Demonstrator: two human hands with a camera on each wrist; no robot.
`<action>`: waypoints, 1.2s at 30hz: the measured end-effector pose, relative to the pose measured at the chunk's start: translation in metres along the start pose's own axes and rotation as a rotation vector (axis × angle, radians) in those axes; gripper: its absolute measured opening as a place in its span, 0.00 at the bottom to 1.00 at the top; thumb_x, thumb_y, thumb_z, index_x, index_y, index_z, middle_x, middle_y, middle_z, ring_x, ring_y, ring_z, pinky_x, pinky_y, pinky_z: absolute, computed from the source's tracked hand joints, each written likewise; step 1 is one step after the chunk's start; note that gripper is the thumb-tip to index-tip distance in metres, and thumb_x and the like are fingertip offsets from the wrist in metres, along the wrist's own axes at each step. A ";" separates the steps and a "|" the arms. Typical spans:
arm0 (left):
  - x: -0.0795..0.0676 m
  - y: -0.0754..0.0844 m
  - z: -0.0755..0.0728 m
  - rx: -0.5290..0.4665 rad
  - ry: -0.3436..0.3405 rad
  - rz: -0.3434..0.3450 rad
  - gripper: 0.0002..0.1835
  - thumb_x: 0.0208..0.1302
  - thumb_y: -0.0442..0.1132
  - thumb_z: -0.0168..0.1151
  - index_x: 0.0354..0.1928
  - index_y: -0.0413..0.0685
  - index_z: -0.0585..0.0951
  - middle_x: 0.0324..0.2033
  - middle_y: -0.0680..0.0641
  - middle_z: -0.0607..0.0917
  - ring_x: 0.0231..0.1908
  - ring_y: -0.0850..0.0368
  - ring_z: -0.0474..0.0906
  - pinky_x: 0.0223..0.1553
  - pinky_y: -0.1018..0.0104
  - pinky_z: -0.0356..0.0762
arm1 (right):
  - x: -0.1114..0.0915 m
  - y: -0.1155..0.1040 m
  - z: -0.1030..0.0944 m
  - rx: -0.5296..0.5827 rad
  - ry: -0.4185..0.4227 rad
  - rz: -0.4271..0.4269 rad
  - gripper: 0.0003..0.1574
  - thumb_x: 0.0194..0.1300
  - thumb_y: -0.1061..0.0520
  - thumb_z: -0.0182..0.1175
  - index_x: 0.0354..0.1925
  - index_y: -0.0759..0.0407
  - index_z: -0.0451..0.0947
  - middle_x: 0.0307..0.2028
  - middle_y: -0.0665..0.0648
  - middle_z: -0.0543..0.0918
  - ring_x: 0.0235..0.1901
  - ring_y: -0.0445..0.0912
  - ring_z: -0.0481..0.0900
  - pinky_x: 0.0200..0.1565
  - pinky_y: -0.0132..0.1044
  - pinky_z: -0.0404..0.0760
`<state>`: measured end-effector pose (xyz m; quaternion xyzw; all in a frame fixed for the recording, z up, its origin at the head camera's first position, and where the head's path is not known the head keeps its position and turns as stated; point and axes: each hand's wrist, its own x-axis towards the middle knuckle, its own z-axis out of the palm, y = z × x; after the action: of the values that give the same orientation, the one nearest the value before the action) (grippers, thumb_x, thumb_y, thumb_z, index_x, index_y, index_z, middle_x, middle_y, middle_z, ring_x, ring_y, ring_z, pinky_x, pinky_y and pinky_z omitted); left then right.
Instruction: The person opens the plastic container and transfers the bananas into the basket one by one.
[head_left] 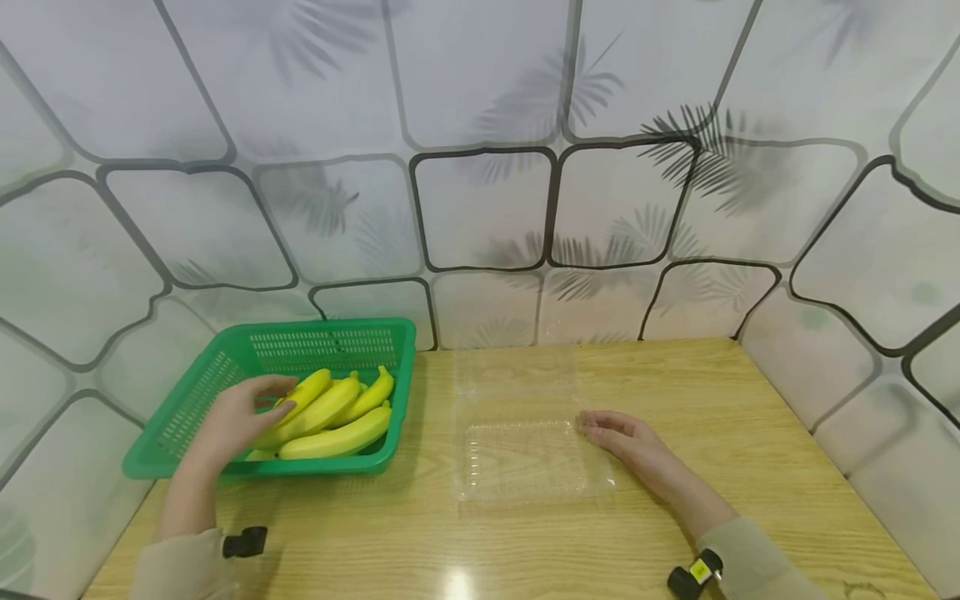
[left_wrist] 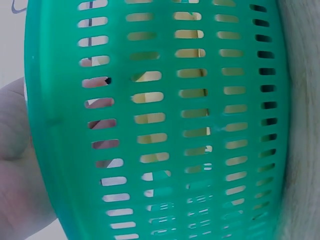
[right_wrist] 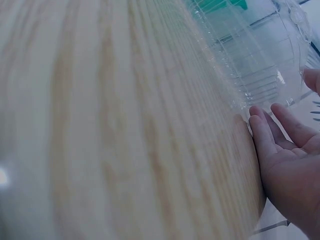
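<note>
Several yellow bananas lie in a green plastic basket on the left of the table. Over the basket's left part, my left hand has thumb and fingers apart, their tips right at the leftmost banana. The left wrist view shows mostly the slotted basket wall, which hides the fingertips. A clear plastic clamshell box stands with its lid raised at the middle of the table. My right hand is at the box's right side, fingers nearly straight with tips at its edge.
The light wooden table runs back to a wall with a stone-and-leaf pattern. Similar panels enclose the left and right sides. A dark wrist device sits at the left sleeve, another at the right.
</note>
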<state>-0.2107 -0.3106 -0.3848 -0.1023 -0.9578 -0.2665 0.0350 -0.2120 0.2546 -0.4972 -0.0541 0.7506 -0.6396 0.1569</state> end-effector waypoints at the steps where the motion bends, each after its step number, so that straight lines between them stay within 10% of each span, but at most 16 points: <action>1: 0.000 0.001 -0.001 0.000 0.000 0.001 0.24 0.78 0.40 0.64 0.68 0.33 0.78 0.63 0.26 0.82 0.59 0.24 0.80 0.58 0.28 0.79 | 0.000 0.000 0.000 -0.005 0.000 0.001 0.38 0.81 0.48 0.58 0.77 0.70 0.65 0.79 0.67 0.66 0.81 0.61 0.58 0.61 0.14 0.70; 28: -0.001 0.052 0.005 -0.045 -0.040 0.098 0.22 0.75 0.37 0.66 0.67 0.37 0.80 0.63 0.31 0.83 0.62 0.26 0.79 0.63 0.30 0.78 | 0.000 0.000 -0.006 -0.054 -0.003 -0.043 0.38 0.82 0.48 0.58 0.76 0.70 0.65 0.78 0.68 0.67 0.81 0.61 0.57 0.60 0.13 0.68; 36: -0.002 0.067 0.010 -0.019 -0.035 0.152 0.21 0.73 0.35 0.68 0.65 0.38 0.82 0.63 0.33 0.84 0.59 0.29 0.81 0.60 0.32 0.81 | -0.007 -0.002 -0.012 -0.019 0.038 0.000 0.40 0.79 0.47 0.61 0.77 0.69 0.65 0.76 0.67 0.71 0.63 0.28 0.77 0.60 0.15 0.71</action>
<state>-0.1947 -0.2494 -0.3601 -0.1800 -0.9450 -0.2705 0.0373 -0.2087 0.2673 -0.4925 -0.0434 0.7596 -0.6332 0.1420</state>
